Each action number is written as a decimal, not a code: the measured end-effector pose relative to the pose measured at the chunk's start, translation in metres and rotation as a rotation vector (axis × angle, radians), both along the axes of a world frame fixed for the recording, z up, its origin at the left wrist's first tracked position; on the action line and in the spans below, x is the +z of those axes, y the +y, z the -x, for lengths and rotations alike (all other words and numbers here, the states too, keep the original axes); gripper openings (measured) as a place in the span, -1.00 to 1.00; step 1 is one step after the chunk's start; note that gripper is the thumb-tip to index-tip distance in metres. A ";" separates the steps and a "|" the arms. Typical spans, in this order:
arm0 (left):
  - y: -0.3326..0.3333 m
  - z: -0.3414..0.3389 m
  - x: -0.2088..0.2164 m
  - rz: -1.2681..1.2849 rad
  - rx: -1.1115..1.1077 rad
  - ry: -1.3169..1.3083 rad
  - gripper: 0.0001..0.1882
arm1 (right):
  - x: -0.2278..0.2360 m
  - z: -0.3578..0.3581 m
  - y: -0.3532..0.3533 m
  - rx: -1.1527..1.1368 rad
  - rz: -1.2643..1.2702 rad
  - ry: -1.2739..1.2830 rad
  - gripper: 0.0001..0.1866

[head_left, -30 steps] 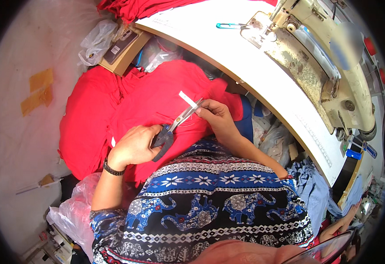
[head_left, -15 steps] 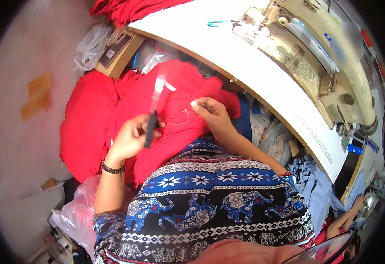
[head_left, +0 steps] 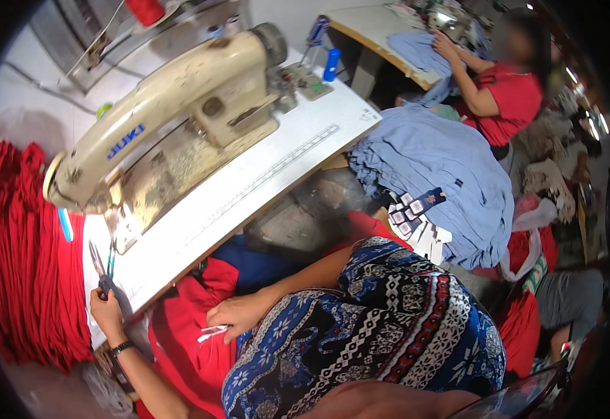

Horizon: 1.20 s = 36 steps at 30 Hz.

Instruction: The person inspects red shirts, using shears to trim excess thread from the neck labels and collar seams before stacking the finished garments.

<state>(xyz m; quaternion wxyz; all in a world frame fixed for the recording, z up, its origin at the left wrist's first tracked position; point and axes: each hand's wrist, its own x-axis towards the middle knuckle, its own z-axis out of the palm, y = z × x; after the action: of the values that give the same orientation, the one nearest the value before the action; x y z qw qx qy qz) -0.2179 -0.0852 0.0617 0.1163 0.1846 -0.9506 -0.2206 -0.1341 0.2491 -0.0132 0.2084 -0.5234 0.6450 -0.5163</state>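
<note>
My left hand is closed round the black handle of a pair of scissors, whose metal blades point away over the white sewing table at its left end. Beside the blades lies a slim teal tool. My right hand rests over my lap with small white strips between its fingers; whether they are labels or tape I cannot tell. Below both hands, red cloth lies across my lap.
A cream sewing machine stands on the table. A tall pile of red garments is at the left. Blue cloth with dark tags is heaped at the right. Beyond it, a co-worker in red handles blue fabric at another table.
The view has swung to the right. My left hand has carried the scissors from above the red cloth to the table. My right hand now lies lower, holding white strips.
</note>
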 end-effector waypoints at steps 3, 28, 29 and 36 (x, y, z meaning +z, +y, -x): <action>-0.007 0.024 -0.001 0.144 -0.101 0.146 -0.70 | 0.002 0.001 -0.002 -0.052 0.043 0.013 -0.58; 0.022 -0.304 0.032 0.616 0.355 0.008 -0.36 | 0.049 0.065 -0.108 -0.122 0.298 -0.882 -0.67; 0.037 -0.293 0.036 0.635 0.278 0.017 -0.28 | 0.039 0.065 -0.107 -0.116 0.348 -0.804 -0.58; 0.139 -0.303 -0.045 -0.183 0.134 -0.468 -0.22 | -0.043 0.037 -0.071 0.089 -0.324 0.108 -0.40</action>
<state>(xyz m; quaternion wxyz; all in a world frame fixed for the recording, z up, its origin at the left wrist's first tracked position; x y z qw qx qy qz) 0.0846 0.0542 0.0165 -0.1096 0.3028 -0.9135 -0.2486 -0.1713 0.1783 -0.0558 0.2779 -0.5379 0.7062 -0.3671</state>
